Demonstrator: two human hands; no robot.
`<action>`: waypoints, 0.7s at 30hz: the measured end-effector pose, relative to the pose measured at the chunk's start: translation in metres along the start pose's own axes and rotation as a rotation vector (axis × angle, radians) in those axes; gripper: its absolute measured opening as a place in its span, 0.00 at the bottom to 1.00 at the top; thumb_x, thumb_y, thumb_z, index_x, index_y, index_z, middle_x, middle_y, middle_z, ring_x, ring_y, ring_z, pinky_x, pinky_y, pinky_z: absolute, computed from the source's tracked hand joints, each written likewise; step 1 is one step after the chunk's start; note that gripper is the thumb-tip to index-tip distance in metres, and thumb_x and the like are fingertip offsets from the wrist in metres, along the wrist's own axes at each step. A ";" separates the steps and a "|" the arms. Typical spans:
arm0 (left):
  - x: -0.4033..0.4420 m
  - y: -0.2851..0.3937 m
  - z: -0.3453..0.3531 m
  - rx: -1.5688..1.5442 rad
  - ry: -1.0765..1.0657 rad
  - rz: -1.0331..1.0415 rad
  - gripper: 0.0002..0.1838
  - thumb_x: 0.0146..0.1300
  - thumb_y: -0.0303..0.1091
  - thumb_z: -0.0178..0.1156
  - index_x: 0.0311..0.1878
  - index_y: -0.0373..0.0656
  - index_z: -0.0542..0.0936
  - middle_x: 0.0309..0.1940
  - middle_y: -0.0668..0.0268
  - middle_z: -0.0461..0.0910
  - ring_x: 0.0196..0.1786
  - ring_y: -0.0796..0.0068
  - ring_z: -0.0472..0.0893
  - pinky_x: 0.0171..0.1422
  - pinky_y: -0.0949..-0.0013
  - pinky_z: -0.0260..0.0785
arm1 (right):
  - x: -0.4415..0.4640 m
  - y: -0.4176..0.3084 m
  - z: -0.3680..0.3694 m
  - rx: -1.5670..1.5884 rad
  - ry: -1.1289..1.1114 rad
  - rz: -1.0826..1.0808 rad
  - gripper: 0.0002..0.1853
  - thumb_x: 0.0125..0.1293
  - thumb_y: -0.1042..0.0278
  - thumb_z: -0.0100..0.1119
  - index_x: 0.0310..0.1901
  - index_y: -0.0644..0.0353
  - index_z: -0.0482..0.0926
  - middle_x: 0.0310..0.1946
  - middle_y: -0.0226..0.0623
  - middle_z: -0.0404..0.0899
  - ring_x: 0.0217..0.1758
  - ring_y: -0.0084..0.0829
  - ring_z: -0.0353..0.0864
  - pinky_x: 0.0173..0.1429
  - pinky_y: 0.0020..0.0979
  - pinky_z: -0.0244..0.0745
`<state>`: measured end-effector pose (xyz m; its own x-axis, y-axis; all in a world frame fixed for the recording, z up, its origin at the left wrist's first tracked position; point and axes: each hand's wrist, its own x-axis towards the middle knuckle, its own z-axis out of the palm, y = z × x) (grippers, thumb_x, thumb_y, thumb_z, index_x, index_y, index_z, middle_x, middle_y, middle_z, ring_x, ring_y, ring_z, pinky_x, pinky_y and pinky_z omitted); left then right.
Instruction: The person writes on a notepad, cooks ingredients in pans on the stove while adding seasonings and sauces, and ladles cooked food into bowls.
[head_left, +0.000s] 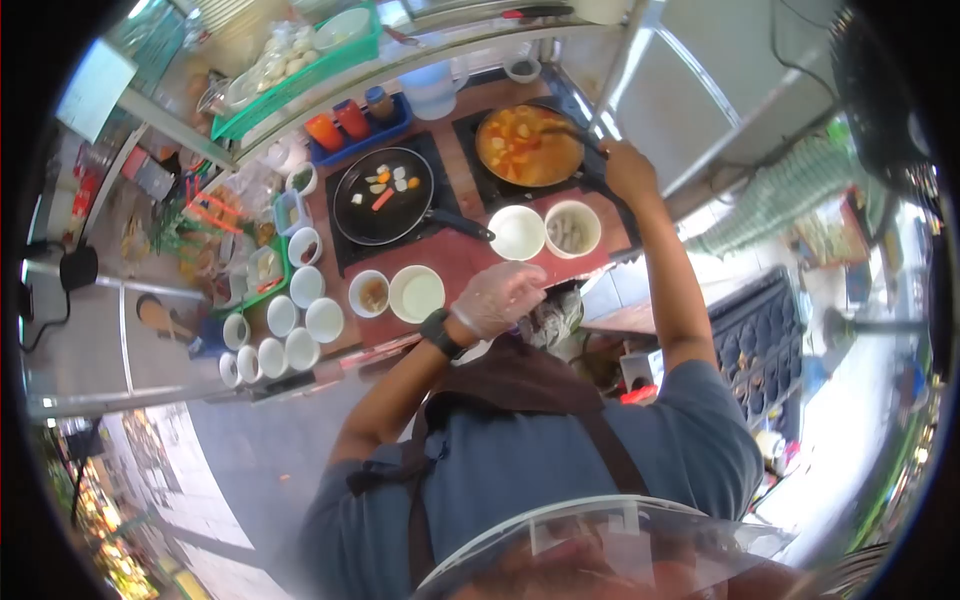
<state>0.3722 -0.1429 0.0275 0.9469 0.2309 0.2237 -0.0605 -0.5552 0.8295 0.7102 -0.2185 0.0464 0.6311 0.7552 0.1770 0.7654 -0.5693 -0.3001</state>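
Observation:
My right hand [630, 172] is closed around a dark stirring utensil [578, 133], whose head dips into the orange stew [518, 150]. I cannot make out whether it is a spoon or a spatula. The stew with chunky pieces fills a pan [540, 184] on the right stove. My left hand [500, 298], in a clear plastic glove, hovers by the counter's front edge with its fingers loosely stretched and nothing visible in them. Close to it stand a white bowl [517, 233] and a bowl of greyish pieces [573, 230]. A black frying pan [384, 196] holds small white, orange and pink pieces.
Several white cups [302, 350] cluster at the counter's left, beside a green basket [268, 262]. Two more bowls [417, 294] stand at the front. A blue tray [362, 135] of bottles and a clear jug [428, 92] are behind. The frying pan's handle [462, 222] points toward me.

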 end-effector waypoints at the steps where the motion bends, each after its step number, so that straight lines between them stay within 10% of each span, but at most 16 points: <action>1: 0.007 0.004 0.003 0.011 0.027 -0.021 0.13 0.71 0.37 0.65 0.53 0.42 0.83 0.45 0.59 0.87 0.45 0.64 0.88 0.51 0.62 0.80 | 0.012 0.002 0.004 0.011 -0.011 -0.032 0.18 0.69 0.73 0.50 0.58 0.54 0.79 0.52 0.55 0.84 0.57 0.55 0.85 0.62 0.53 0.79; 9: 0.042 0.037 -0.154 0.545 0.607 0.142 0.12 0.69 0.39 0.68 0.49 0.42 0.85 0.45 0.59 0.87 0.42 0.60 0.87 0.50 0.61 0.80 | 0.071 0.005 0.037 -0.068 -0.114 0.037 0.16 0.72 0.69 0.49 0.57 0.55 0.81 0.50 0.60 0.84 0.56 0.60 0.85 0.60 0.56 0.79; 12: 0.040 0.047 -0.255 0.949 0.844 -0.157 0.18 0.73 0.44 0.64 0.57 0.43 0.84 0.46 0.57 0.88 0.42 0.67 0.87 0.50 0.62 0.79 | 0.083 0.006 0.065 0.060 0.059 -0.169 0.17 0.70 0.58 0.58 0.54 0.56 0.84 0.49 0.52 0.87 0.54 0.56 0.86 0.56 0.52 0.80; 17: 0.056 0.030 -0.411 0.763 1.085 0.016 0.25 0.71 0.52 0.63 0.62 0.45 0.83 0.48 0.54 0.88 0.53 0.57 0.87 0.61 0.56 0.75 | 0.064 -0.044 0.008 -0.113 -0.128 -0.084 0.15 0.72 0.56 0.55 0.52 0.48 0.87 0.46 0.50 0.87 0.51 0.54 0.87 0.53 0.52 0.80; 19: 0.061 0.026 -0.440 0.603 1.092 0.081 0.27 0.70 0.54 0.63 0.64 0.46 0.82 0.55 0.53 0.88 0.61 0.56 0.86 0.70 0.52 0.74 | 0.076 -0.028 0.048 -0.158 -0.006 -0.360 0.12 0.75 0.60 0.54 0.52 0.52 0.84 0.48 0.49 0.87 0.48 0.52 0.90 0.48 0.50 0.86; 21: 0.076 0.044 -0.457 0.775 0.925 -0.410 0.17 0.69 0.45 0.65 0.51 0.42 0.86 0.48 0.48 0.88 0.48 0.56 0.88 0.53 0.57 0.79 | 0.074 -0.019 0.063 -0.184 -0.022 -0.394 0.13 0.75 0.60 0.55 0.53 0.52 0.84 0.47 0.48 0.87 0.47 0.50 0.90 0.47 0.49 0.86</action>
<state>0.2974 0.2155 0.3154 0.2614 0.7905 0.5538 0.6782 -0.5587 0.4773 0.7346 -0.1312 0.0059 0.2850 0.9320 0.2242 0.9582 -0.2831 -0.0412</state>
